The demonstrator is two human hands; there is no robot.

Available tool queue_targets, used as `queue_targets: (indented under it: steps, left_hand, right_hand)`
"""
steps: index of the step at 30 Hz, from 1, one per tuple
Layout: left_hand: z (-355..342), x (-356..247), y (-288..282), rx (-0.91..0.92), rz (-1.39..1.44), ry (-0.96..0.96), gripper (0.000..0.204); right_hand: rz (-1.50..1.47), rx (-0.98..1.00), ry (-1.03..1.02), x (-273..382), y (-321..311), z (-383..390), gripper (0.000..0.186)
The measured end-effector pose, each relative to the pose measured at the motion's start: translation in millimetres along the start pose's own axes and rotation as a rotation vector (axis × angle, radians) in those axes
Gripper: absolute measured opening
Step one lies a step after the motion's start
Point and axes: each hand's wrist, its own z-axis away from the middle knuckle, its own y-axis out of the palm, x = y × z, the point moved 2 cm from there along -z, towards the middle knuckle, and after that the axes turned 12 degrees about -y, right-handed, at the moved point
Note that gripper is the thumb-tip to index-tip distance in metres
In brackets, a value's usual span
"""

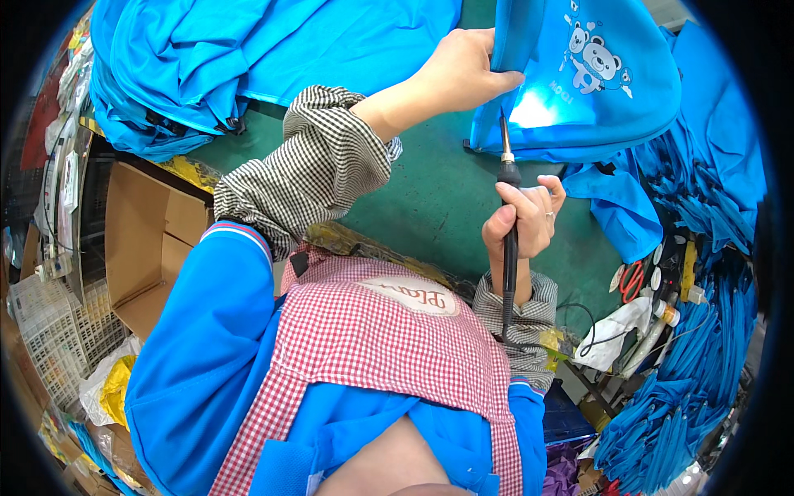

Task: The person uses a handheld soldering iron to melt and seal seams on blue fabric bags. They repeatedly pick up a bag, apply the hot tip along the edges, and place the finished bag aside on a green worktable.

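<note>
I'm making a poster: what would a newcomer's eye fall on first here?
Probably first the blue fabric piece with white bears and a bright glare, top right of centre, held at its left edge by the left hand. Next comes the black-handled tool just below it, in the right hand. The checked apron at lower middle likely follows.

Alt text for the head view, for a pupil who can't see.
A person's right hand holds a slim black-handled tool, its metal tip pointed at a blue bear-printed fabric item in the left hand. More blue fabric lies on the green worktable.
</note>
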Motion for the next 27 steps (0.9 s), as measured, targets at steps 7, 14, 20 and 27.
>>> queue_targets:
  steps: [7,14,20,27]
  left_hand:
    - [0,1,5,-0.023,-0.005,0.046,0.021]
    - [33,-6,66,-0.053,-0.437,0.272,0.045]
    - [54,30,102,0.195,-0.475,0.025,0.053]
    - [-92,-38,136,-0.274,-0.554,0.532,0.043]
  right_hand:
    - [0.101,0.045,0.003,-4,17,-10,0.012]
    - [0.210,-0.275,0.117,15,-63,-26,0.033]
    - [0.516,-0.525,0.246,1,-108,0,0.040]
    - [0.595,-0.719,0.127,-14,-152,3,0.041]
